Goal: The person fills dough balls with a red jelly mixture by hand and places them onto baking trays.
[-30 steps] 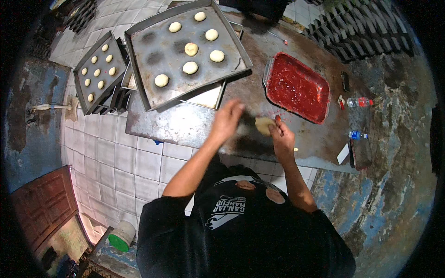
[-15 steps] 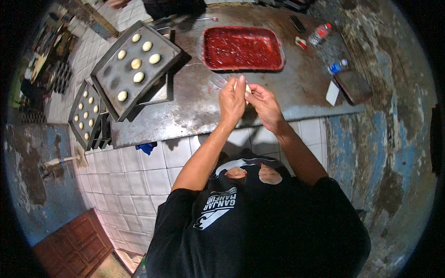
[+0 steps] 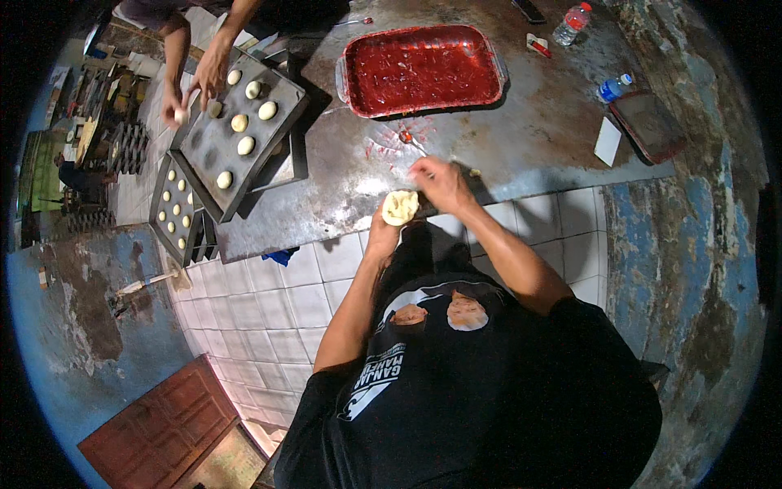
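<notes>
My left hand is cupped around a pale, hollowed round of dough at the near edge of the metal table. Just right of it and farther away is my right hand, its fingertips blurred, so whether they grip anything is unclear. A spoon with red paste on it lies on the table, its handle end close to these fingers. Red smears surround the spoon. Beyond sits a rectangular pan coated inside with red paste.
At left, a dark baking tray holds several dough balls; another person's hands work over it. A lower tray carries more balls. To the right are a red-capped bottle, a blue-capped bottle, a white card and a dark case.
My hands have parted: the left has come nearer my body with the dough, now showing its hollow, while the right is off the dough. Another person's hands have reached over the baking tray.
</notes>
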`<action>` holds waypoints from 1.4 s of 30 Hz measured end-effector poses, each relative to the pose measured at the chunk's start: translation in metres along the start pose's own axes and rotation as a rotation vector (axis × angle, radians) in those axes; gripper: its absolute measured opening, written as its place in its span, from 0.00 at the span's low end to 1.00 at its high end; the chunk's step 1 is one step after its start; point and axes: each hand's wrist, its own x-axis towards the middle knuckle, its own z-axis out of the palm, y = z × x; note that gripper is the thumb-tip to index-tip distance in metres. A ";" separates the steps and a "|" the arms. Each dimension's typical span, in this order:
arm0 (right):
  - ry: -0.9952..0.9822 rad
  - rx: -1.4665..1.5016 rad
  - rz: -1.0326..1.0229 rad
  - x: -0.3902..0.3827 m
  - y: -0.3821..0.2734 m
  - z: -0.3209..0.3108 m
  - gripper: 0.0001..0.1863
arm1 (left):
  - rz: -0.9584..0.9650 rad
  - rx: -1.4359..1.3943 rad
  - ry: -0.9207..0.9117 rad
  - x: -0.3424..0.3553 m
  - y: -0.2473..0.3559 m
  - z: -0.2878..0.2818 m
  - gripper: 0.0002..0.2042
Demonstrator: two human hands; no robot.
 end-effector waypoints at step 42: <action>-0.174 -0.748 -0.230 0.113 -0.034 -0.010 0.18 | 0.239 0.693 0.359 0.210 0.124 -0.054 0.18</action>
